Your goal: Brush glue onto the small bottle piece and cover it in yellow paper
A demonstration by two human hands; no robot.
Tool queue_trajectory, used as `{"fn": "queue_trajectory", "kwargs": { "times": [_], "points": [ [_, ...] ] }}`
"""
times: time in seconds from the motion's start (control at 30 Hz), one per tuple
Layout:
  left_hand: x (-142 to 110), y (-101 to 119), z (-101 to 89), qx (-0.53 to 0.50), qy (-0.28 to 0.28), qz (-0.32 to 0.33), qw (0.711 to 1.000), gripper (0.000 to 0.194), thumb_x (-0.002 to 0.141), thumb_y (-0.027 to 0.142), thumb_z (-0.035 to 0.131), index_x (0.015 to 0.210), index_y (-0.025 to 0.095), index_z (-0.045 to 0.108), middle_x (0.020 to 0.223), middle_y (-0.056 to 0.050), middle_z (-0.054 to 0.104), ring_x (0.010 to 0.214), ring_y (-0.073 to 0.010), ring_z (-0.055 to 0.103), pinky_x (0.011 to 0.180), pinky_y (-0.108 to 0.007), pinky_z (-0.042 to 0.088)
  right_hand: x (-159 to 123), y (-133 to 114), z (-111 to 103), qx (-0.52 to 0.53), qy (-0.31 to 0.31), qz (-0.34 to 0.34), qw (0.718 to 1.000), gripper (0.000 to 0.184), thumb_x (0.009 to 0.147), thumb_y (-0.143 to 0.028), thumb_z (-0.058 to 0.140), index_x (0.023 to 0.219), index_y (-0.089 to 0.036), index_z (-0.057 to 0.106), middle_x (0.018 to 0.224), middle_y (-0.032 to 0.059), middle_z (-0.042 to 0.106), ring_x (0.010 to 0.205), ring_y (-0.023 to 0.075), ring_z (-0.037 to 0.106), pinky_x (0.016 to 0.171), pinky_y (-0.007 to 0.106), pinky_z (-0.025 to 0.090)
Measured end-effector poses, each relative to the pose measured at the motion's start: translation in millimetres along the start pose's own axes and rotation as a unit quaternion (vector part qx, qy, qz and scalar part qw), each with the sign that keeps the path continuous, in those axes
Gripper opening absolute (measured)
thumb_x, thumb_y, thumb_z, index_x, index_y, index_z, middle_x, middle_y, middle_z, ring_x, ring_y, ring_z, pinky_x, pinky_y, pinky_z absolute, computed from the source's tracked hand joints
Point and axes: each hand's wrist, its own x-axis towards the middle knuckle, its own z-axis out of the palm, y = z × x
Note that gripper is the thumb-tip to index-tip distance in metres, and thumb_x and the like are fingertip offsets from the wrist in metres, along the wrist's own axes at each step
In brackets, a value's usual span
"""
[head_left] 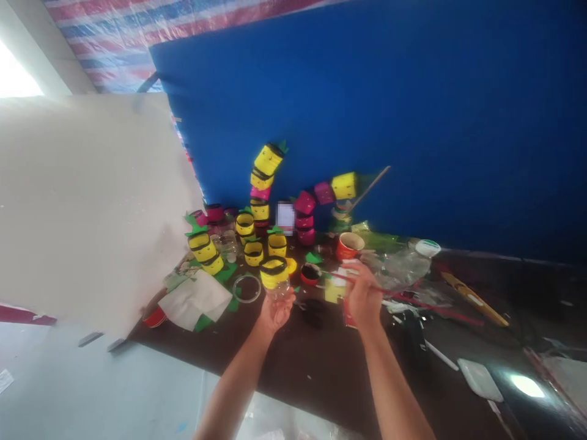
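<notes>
My left hand (276, 310) is closed around the clear bottom of a small plastic cup wrapped in a yellow band with black edging (274, 273), held just above the dark table (321, 366). My right hand (364, 296) pinches a thin red-handled brush (389, 291) that points left toward a small red pot with dark contents (310, 274). Both forearms reach in from the lower edge.
Several yellow and pink banded cups (261, 201) are stacked against a blue board (389, 110). A red paper cup (348, 245), a crumpled clear bottle (403, 266), white paper (197, 299), a clear ring (246, 288) and green scraps lie around. A white panel (87, 208) leans at left.
</notes>
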Motion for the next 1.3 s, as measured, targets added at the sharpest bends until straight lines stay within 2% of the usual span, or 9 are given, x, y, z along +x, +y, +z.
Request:
{"fn": "queue_trajectory", "kwargs": {
  "times": [0.17,0.3,0.47,0.67,0.8,0.9,1.03,1.13,1.3],
  "points": [
    [3,-7,8.9,-0.013,0.017,0.032,0.999,0.033,0.094,0.034,0.038,0.085,0.012,0.061,0.067,-0.004,0.058,0.044,-0.0048,0.046,0.038,-0.013,0.037,-47,-8,32,0.095,-0.036,0.02,0.995,0.035,0.089,-0.052,0.044,0.1,-0.021,0.058,0.103,0.0092,0.068,0.092,0.021,0.067,0.077,0.034,0.054],
    [5,-12,14.4,-0.006,0.029,0.043,0.999,0.032,0.094,0.035,0.042,0.093,0.009,0.063,0.078,-0.008,0.064,0.059,-0.0089,0.057,0.047,-0.015,0.044,-68,-16,60,0.301,-0.114,0.077,0.944,0.066,0.066,-0.037,0.077,0.121,-0.026,0.041,0.118,0.0093,0.06,0.105,0.0235,0.063,0.089,0.043,0.053],
    [1,-17,19.0,0.012,0.034,0.046,0.998,0.033,0.089,0.039,0.055,0.101,0.01,0.063,0.078,-0.005,0.064,0.054,-0.0059,0.054,0.043,-0.013,0.04,-68,-15,74,0.339,-0.049,0.106,0.934,0.068,0.061,-0.031,0.079,0.116,-0.028,0.04,0.129,0.0111,0.047,0.104,0.024,0.063,0.091,0.047,0.053],
    [-6,-19,30.5,0.045,-0.039,0.049,0.997,0.057,0.084,0.059,0.052,0.114,0.011,0.061,0.104,-0.012,0.068,0.089,-0.0179,0.066,0.079,-0.028,0.053,-63,-16,69,0.342,-0.021,0.108,0.933,0.066,0.064,-0.03,0.077,0.117,-0.027,0.038,0.11,0.0068,0.058,0.096,0.0217,0.065,0.082,0.043,0.055],
    [-8,-21,26.6,0.094,-0.106,0.121,0.983,0.062,0.067,0.054,0.074,0.112,0.014,0.062,0.109,-0.01,0.069,0.098,-0.0197,0.065,0.09,-0.03,0.048,-63,-21,65,0.319,0.0,0.108,0.941,0.062,0.067,-0.029,0.075,0.116,-0.026,0.038,0.105,0.0057,0.062,0.09,0.0202,0.067,0.082,0.044,0.054],
    [-6,-22,19.0,0.142,-0.09,0.14,0.976,0.051,0.065,0.032,0.082,0.108,0.013,0.064,0.107,-0.01,0.07,0.099,-0.0199,0.066,0.093,-0.03,0.046,-64,-26,63,0.303,-0.007,0.1,0.948,0.061,0.066,-0.029,0.076,0.116,-0.025,0.041,0.11,0.0089,0.062,0.093,0.0221,0.066,0.083,0.044,0.054],
    [-4,-19,18.4,0.086,-0.05,0.149,0.984,0.036,0.082,0.033,0.065,0.111,0.013,0.064,0.107,-0.012,0.071,0.101,-0.0219,0.066,0.098,-0.036,0.045,-64,-30,46,0.256,0.059,0.106,0.959,0.05,0.074,-0.037,0.07,0.116,-0.022,0.047,0.117,0.0119,0.06,0.102,0.0235,0.064,0.088,0.042,0.051],
    [-4,-16,22.9,0.002,0.007,0.17,0.985,0.036,0.091,0.035,0.05,0.118,0.013,0.061,0.104,-0.012,0.072,0.101,-0.0217,0.066,0.099,-0.038,0.046,-63,-26,25,0.225,0.09,0.126,0.962,0.03,0.09,-0.043,0.048,0.106,-0.02,0.058,0.097,0.0094,0.067,0.09,0.0217,0.065,0.086,0.041,0.05],
    [-3,-15,22.5,-0.041,0.015,0.133,0.99,0.046,0.093,0.038,0.046,0.128,0.009,0.054,0.106,-0.015,0.071,0.101,-0.0233,0.066,0.093,-0.035,0.05,-63,-17,5,0.298,0.075,0.113,0.945,0.045,0.09,-0.053,0.039,0.088,-0.019,0.068,0.071,0.0068,0.067,0.068,0.0205,0.064,0.066,0.036,0.052]
  ]
}}
